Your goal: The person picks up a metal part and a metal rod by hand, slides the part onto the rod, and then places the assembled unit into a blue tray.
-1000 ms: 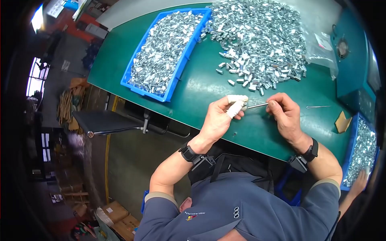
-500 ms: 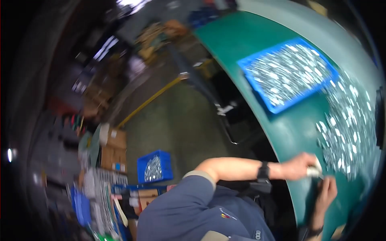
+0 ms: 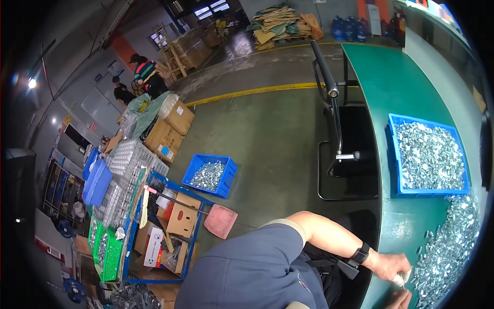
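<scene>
Head turned left since 1 s ago; hands now at frame's low right corner.
L hand (image 3: 392, 265) fingers pinched on white piece (image 3: 401, 279), just above R hand (image 3: 399, 299); R grip can't tell; metal parts pile (image 3: 446, 247) right of fingers.

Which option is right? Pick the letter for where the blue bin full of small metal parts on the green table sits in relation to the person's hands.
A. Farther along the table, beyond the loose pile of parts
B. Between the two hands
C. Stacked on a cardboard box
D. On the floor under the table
A: the blue bin rests on the green table past the loose pile of parts, away from the left hand.
</scene>
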Demonstrator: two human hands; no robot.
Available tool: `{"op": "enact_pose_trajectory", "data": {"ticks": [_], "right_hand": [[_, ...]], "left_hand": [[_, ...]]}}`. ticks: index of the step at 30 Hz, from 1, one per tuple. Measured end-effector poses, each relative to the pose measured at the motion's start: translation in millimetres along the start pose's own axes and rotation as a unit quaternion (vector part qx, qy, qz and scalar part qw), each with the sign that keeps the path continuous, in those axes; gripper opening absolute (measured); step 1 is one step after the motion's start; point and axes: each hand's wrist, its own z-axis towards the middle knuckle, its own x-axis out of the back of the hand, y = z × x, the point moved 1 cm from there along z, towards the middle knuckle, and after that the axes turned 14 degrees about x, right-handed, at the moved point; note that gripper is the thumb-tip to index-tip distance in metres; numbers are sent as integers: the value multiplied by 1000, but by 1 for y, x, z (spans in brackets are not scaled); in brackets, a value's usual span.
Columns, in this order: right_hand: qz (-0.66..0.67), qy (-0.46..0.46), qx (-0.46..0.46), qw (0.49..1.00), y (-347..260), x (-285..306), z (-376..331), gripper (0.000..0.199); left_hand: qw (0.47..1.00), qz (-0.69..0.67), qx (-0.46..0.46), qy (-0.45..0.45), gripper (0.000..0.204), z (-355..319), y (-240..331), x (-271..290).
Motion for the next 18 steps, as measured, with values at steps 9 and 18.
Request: {"op": "enact_pose_trajectory", "data": {"ticks": [9, 18], "right_hand": [[-85, -5, 48, 995, -15, -7, 4, 30], [-64, 41, 28, 997, 50, 9, -8, 42]], "left_hand": [[999, 28, -21, 28, 17, -3, -7, -5], [997, 32, -68, -14, 11, -5, 9, -6]]}}
